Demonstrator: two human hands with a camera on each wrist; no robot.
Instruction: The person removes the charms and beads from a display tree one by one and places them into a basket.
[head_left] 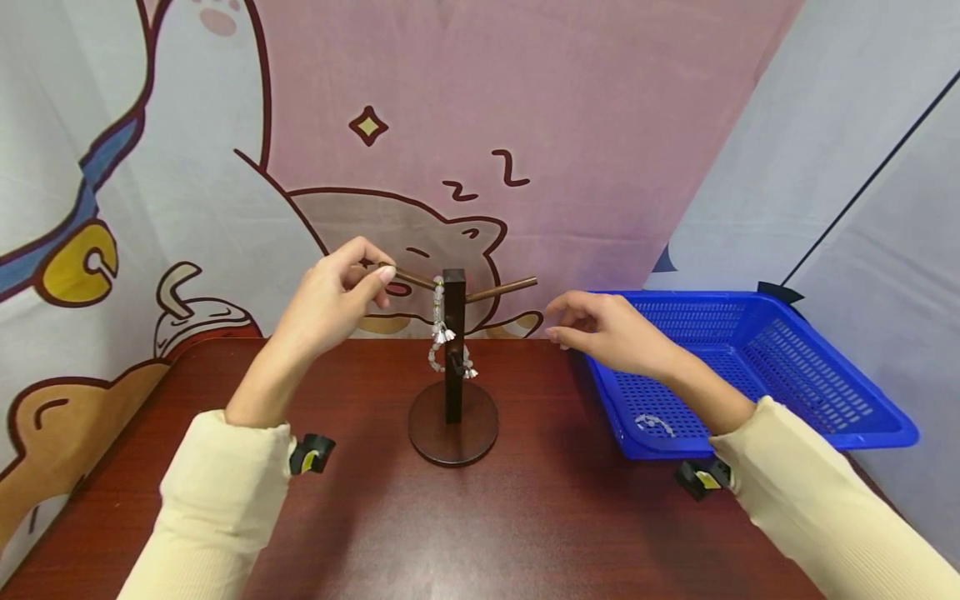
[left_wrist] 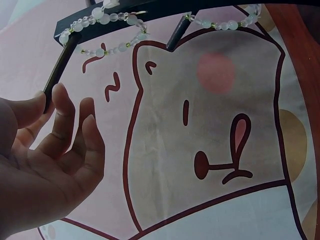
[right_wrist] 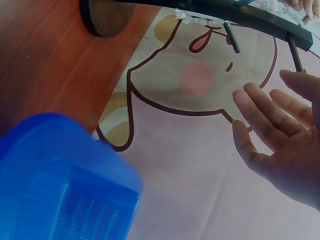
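A dark wooden display stand [head_left: 453, 400] with a round base stands upright on the table. A clear-and-white beaded bracelet [head_left: 438, 307] with a small white tassel hangs from its upper left peg, close to the post. Another such bracelet [head_left: 434, 360] hangs lower, around a short peg. My left hand [head_left: 326, 296] pinches the outer end of the upper left peg [left_wrist: 60, 70] between thumb and index finger. To the right of the upper right peg [head_left: 510, 288], my right hand [head_left: 611, 329] hovers with relaxed fingers, holding nothing and apart from the peg.
A blue perforated plastic basket [head_left: 611, 408] stands on the right of the table, under my right forearm. One beaded bracelet [head_left: 655, 424] lies on its floor. A cartoon-printed cloth [head_left: 600, 125] hangs behind the reddish-brown table [head_left: 360, 517].
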